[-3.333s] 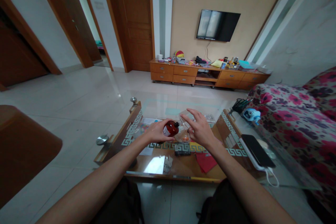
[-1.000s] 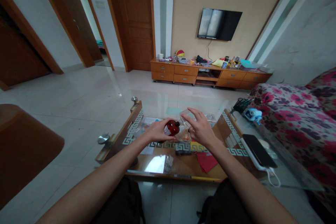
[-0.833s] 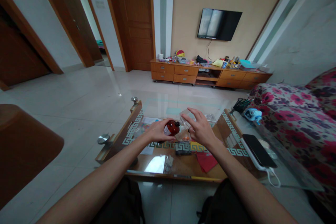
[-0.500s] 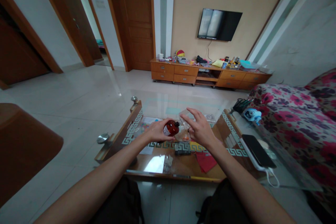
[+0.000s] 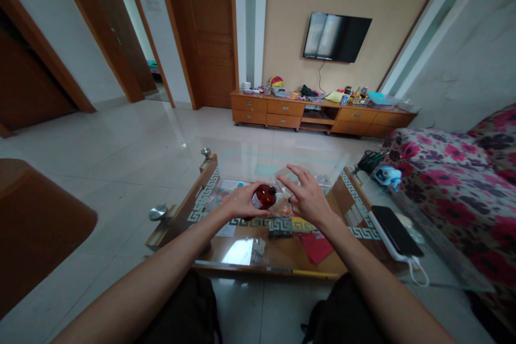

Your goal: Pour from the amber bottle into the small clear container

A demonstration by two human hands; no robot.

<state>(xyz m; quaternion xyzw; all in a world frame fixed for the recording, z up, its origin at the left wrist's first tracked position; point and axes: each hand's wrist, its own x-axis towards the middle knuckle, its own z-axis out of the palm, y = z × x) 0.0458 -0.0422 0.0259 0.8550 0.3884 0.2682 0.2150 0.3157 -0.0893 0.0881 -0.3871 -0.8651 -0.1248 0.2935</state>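
Note:
My left hand (image 5: 243, 201) is wrapped round a small amber bottle (image 5: 264, 197) with a dark neck and a pale label. The bottle is tilted, its neck towards the right. Close beside it, my right hand (image 5: 307, 193) holds a clear see-through container (image 5: 282, 185) between thumb and bent fingers. Its exact shape is hard to make out against the glass. The bottle's neck is near the container; whether they touch I cannot tell. A dark ring shows on one right finger.
Below the hands is a glass-topped coffee table (image 5: 226, 255) with a red paper (image 5: 315, 247) and papers on its lower shelf. A phone (image 5: 397, 231) lies on a white device with a cable at right. Beyond stand a floral sofa (image 5: 443, 177) and a cluttered TV cabinet (image 5: 284, 108).
Both hands stay nearly in place, with the bottle and the clear container still held close together. Only a very slight shift shows.

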